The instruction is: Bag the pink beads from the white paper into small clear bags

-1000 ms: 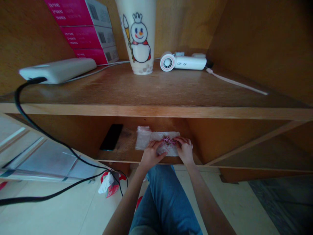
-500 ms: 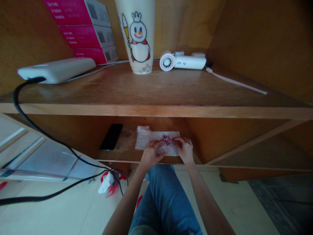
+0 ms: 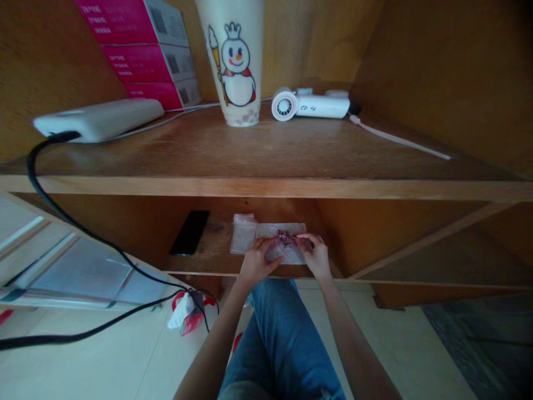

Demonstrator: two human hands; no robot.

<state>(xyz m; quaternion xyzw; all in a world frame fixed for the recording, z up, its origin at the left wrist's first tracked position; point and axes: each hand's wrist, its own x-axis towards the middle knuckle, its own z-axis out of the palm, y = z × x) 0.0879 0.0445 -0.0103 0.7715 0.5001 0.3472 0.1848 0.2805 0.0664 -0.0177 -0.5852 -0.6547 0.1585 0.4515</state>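
A small heap of pinkish-purple bits, like beads point(image 3: 285, 238), lies on a whitish sheet point(image 3: 296, 257) on the lower shelf. My left hand point(image 3: 257, 261) rests at the left side of the heap, thumb and fingers apart, on or beside something thin and clear. From the right, my right hand point(image 3: 315, 256) reaches to the heap's edge with thumb and forefinger pinched together. Whatever sits between those fingertips is too small to make out. Just left of the sheet lies a stack of clear zip bags point(image 3: 243, 236).
A black phone point(image 3: 190, 233) lies on the lower shelf's left. The upper shelf point(image 3: 266, 155) overhangs with a snowman cup point(image 3: 241, 66), white handheld fan point(image 3: 320, 105), white power bank point(image 3: 104, 119) and pink boxes point(image 3: 137, 61). A black cable point(image 3: 100, 239) hangs at left.
The right hand's fingers have shifted very slightly at the heap's edge. The left hand has stayed in place, and the view has barely moved.
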